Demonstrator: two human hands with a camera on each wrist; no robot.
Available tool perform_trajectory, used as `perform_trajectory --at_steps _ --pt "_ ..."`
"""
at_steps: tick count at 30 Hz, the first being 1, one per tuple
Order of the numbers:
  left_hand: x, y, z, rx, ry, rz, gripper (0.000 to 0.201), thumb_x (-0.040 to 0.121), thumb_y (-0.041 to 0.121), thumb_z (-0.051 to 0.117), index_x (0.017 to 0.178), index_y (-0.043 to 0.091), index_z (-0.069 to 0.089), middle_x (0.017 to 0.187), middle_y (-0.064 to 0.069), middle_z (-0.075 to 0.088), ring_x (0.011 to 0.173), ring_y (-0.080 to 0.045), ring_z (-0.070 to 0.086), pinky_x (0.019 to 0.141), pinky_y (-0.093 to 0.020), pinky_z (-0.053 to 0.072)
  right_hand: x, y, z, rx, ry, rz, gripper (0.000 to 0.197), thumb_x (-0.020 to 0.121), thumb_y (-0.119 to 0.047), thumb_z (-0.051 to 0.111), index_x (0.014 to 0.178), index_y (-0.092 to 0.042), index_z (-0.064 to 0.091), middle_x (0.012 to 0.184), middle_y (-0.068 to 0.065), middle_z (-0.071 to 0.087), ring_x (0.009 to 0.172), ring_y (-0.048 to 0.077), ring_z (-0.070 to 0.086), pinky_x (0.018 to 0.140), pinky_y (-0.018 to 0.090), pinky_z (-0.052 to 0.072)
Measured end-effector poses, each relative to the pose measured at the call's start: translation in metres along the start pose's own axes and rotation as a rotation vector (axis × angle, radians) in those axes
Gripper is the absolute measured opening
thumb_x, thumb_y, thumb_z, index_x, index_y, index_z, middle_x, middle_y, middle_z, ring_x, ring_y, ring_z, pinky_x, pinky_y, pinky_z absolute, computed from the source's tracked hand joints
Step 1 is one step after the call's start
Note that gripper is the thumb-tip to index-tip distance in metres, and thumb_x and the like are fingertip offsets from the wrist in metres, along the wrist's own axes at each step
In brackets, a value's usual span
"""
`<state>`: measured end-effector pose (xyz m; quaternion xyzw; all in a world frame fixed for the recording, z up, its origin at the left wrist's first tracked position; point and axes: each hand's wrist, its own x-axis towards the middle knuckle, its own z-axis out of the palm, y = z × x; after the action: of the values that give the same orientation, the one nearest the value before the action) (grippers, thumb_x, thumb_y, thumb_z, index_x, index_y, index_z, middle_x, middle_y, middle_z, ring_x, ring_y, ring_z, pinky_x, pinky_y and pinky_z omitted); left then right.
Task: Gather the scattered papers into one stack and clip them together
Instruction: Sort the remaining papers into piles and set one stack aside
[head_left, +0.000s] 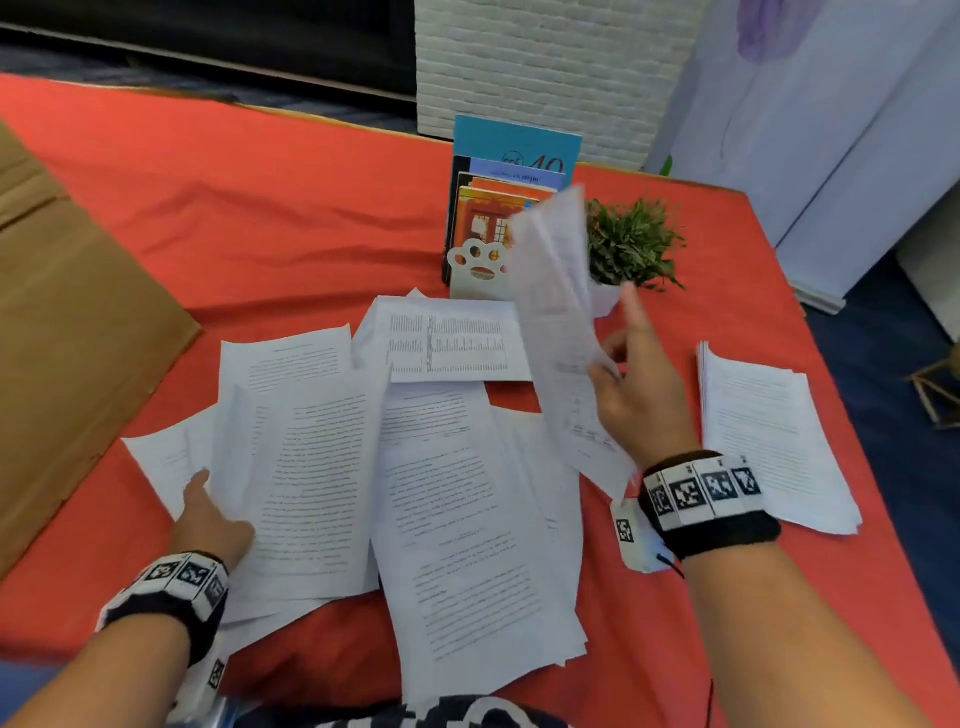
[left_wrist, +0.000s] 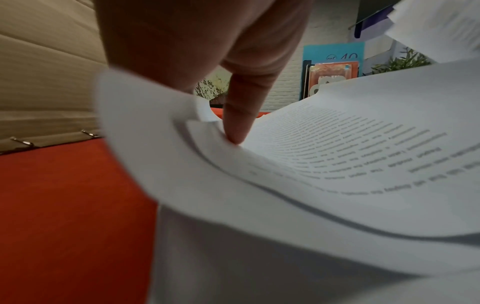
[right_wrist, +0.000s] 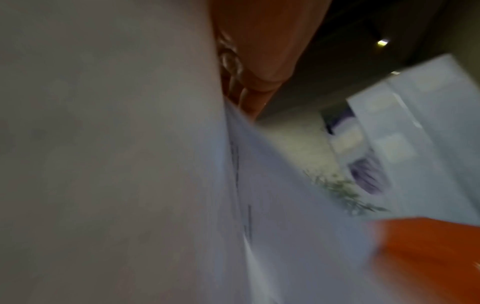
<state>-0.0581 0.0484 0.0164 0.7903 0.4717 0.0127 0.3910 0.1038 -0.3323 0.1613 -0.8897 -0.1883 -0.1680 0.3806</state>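
Note:
Several printed white papers (head_left: 431, 467) lie scattered and overlapping on the red cloth (head_left: 260, 218) in the middle of the head view. A neater stack of papers (head_left: 769, 436) lies to the right. My right hand (head_left: 618, 364) pinches one sheet (head_left: 558, 312) and holds it upright above the pile; in the blurred right wrist view the sheet (right_wrist: 272, 185) runs along my fingers (right_wrist: 249, 86). My left hand (head_left: 208, 493) grips the left edge of a few sheets (head_left: 311, 457). In the left wrist view those sheets (left_wrist: 337, 164) curl upward round one fingertip (left_wrist: 236, 131).
A large cardboard box (head_left: 67, 322) lies along the left side. Behind the pile stand a bookend with several books (head_left: 504, 208) and a small potted plant (head_left: 631, 244). The table's right edge (head_left: 810, 332) drops to a dark blue floor.

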Motion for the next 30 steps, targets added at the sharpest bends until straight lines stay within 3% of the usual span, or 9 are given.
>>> perform_trajectory --at_steps 4,8,10,12,16,20,22,27,30 --pt "0.001 -0.002 -0.001 0.119 0.001 0.065 0.057 0.078 0.008 0.069 0.129 -0.004 0.047 0.127 -0.03 0.056 0.115 -0.045 0.054 0.097 -0.045 0.042 0.0 -0.033 0.001 0.049 0.051 -0.293 0.03 0.083 0.005 0.058 0.109 -0.004 0.068 0.085 -0.001 0.043 0.078 0.01 0.046 0.068 0.015 0.038" --pt "-0.001 -0.005 -0.007 0.072 0.033 0.101 0.037 0.076 0.016 0.062 0.101 -0.011 0.062 0.103 -0.031 0.066 0.095 -0.043 0.061 0.077 -0.038 0.044 -0.008 -0.038 0.015 0.214 0.049 -0.002 0.011 0.082 0.001 0.059 0.085 -0.007 0.066 0.085 0.005 0.05 0.079 0.009 0.05 0.073 0.014 0.038" --pt "0.002 -0.01 -0.009 0.034 0.05 0.096 0.039 0.07 0.017 0.057 0.095 -0.011 0.064 0.09 -0.027 0.065 0.082 -0.037 0.059 0.071 -0.034 0.041 -0.019 -0.015 0.035 0.219 -0.018 0.25 0.004 0.083 -0.009 0.06 0.084 -0.01 0.063 0.089 0.007 0.056 0.083 0.019 0.055 0.077 0.029 0.044" --pt "0.005 -0.016 -0.01 0.05 0.043 0.047 0.027 0.075 0.002 0.055 0.099 -0.008 0.065 0.092 -0.026 0.065 0.078 -0.033 0.054 0.071 -0.035 0.042 -0.037 0.014 0.057 0.283 -0.129 0.53 0.014 0.077 -0.026 0.06 0.086 -0.015 0.064 0.093 0.005 0.068 0.086 0.025 0.065 0.081 0.042 0.053" --pt "0.006 -0.02 -0.008 0.039 0.043 -0.032 0.029 0.079 -0.002 0.05 0.105 -0.006 0.064 0.107 -0.028 0.064 0.095 -0.042 0.059 0.079 -0.037 0.044 -0.085 0.068 0.099 0.257 -0.374 0.778 0.031 0.062 -0.04 0.058 0.078 -0.016 0.067 0.092 0.011 0.074 0.085 0.032 0.07 0.08 0.052 0.056" --pt "0.006 -0.014 -0.002 0.043 0.046 -0.034 0.028 0.086 0.013 0.055 0.096 -0.01 0.065 0.105 -0.031 0.064 0.095 -0.043 0.061 0.08 -0.038 0.047 -0.114 0.054 0.107 0.071 -0.41 0.779 0.019 0.077 -0.018 0.061 0.072 0.001 0.063 0.079 0.014 0.07 0.075 0.031 0.067 0.068 0.038 0.056" --pt "0.006 -0.011 0.001 0.067 0.029 -0.001 0.029 0.085 0.016 0.057 0.092 -0.01 0.067 0.104 -0.031 0.066 0.097 -0.043 0.062 0.084 -0.039 0.048 -0.119 0.052 0.109 0.023 -0.351 0.747 0.013 0.078 -0.013 0.062 0.067 -0.005 0.061 0.076 0.014 0.068 0.073 0.03 0.065 0.064 0.035 0.053" --pt "0.005 -0.011 0.005 0.178 0.009 -0.017 0.033 0.08 0.034 0.06 0.088 0.003 0.067 0.1 -0.018 0.064 0.1 -0.044 0.058 0.087 -0.041 0.049 -0.126 0.044 0.112 0.123 -0.475 0.799 0.007 0.084 -0.013 0.057 0.091 -0.012 0.057 0.088 0.003 0.063 0.084 0.023 0.062 0.069 0.027 0.047" --pt "0.006 -0.012 0.003 0.217 0.02 -0.035 0.039 0.078 0.037 0.058 0.094 0.004 0.068 0.116 -0.023 0.061 0.109 -0.041 0.055 0.095 -0.043 0.048 -0.119 0.043 0.103 0.168 -0.404 0.77 0.01 0.083 -0.012 0.057 0.077 -0.019 0.053 0.078 -0.001 0.061 0.078 0.022 0.06 0.065 0.028 0.046"
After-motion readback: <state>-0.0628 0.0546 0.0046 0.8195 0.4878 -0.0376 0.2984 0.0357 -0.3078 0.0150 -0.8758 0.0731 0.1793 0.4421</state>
